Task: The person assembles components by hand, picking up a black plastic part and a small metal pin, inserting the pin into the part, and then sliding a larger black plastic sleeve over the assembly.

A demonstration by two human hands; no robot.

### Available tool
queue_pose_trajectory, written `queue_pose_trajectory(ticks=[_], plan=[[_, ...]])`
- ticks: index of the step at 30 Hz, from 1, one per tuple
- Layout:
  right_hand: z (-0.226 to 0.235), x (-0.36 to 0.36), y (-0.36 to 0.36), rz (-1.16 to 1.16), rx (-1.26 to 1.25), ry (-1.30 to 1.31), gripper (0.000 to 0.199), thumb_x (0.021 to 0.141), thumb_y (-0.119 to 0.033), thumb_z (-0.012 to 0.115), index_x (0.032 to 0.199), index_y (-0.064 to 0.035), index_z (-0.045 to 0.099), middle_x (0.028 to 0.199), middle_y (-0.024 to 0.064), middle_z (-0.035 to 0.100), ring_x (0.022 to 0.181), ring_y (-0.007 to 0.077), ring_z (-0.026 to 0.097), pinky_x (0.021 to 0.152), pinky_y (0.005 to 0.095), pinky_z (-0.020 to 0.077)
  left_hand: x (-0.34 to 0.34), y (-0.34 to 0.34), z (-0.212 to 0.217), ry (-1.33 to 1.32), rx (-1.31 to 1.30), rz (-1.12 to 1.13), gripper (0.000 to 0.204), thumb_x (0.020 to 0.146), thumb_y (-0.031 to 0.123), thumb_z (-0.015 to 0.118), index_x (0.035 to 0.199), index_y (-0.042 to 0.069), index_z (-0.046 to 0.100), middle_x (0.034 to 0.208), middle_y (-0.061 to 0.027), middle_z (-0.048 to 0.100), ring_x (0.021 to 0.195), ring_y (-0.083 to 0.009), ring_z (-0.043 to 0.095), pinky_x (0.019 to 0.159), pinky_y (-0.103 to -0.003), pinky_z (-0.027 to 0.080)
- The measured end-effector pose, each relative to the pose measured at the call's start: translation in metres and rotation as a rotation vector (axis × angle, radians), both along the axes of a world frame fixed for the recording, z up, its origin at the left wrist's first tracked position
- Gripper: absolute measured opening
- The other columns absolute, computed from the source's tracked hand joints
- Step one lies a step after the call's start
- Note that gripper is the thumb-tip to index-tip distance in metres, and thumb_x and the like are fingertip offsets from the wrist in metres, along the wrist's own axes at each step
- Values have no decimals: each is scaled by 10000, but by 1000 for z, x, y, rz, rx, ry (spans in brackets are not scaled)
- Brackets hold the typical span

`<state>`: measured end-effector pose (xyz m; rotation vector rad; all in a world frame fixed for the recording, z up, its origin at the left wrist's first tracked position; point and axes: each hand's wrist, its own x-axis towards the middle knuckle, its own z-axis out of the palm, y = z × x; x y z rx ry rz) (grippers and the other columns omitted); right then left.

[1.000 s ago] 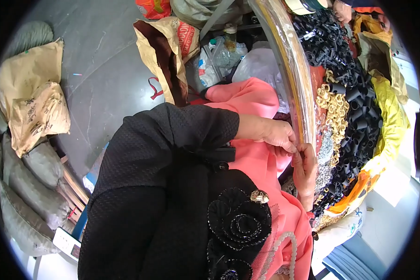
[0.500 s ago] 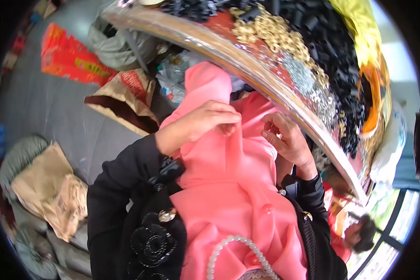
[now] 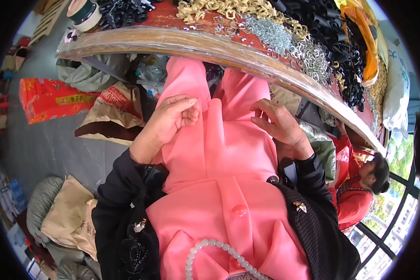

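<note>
Both hands were down on the pink coat [image 3: 219, 154], which ran from dead centre toward 6 o'clock. The left hand [image 3: 170, 121] was curled nearly closed, pinching its fabric at 10 o'clock of centre. The right hand [image 3: 280, 123] at 2 o'clock lay half-open, fingertips on the cloth. The table edge [image 3: 210, 46] arced across 12, metal rings [image 3: 289, 39] piled above.

Coat [image 3: 228, 186]: plain salmon pink, matching button [image 3: 239, 210]. Sleeves [image 3: 121, 205]: black. Bead necklace [image 3: 210, 252]: white. At 12 o'clock, metal rings [image 3: 284, 35] silver, gold hardware [image 3: 219, 8]. At 9 o'clock, sack [image 3: 46, 98] red-orange.
</note>
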<state>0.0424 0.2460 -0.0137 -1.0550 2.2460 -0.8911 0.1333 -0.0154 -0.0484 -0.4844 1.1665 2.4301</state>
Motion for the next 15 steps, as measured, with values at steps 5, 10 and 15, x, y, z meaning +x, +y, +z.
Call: queue_pose_trajectory(ticks=[5, 10, 15], plan=[[-11, -7, -16, 28, 28, -100, 184, 757, -80, 558, 912, 2, 502, 760, 75, 507, 668, 145, 495, 573, 249, 397, 12, -7, -12, -71, 52, 112, 163, 801, 204, 523, 770, 54, 577, 661, 1, 557, 587, -83, 542, 549, -190, 450], [-19, -9, -35, 96, 107, -93, 191, 758, -79, 553, 925, 1, 504, 763, 65, 510, 677, 141, 499, 573, 244, 394, 12, -16, -26, -70, 106, 171, 166, 797, 217, 528, 774, 59, 573, 670, 2, 553, 592, -80, 541, 540, -184, 448], [-26, -10, -40, 71, 135, -77, 201, 727, -74, 579, 894, 12, 506, 763, 111, 518, 660, 187, 532, 577, 270, 422, 18, -26, -32, -77, 159, 149, 166, 797, 223, 527, 768, 65, 570, 674, 6, 547, 601, -77, 539, 551, -191, 447]])
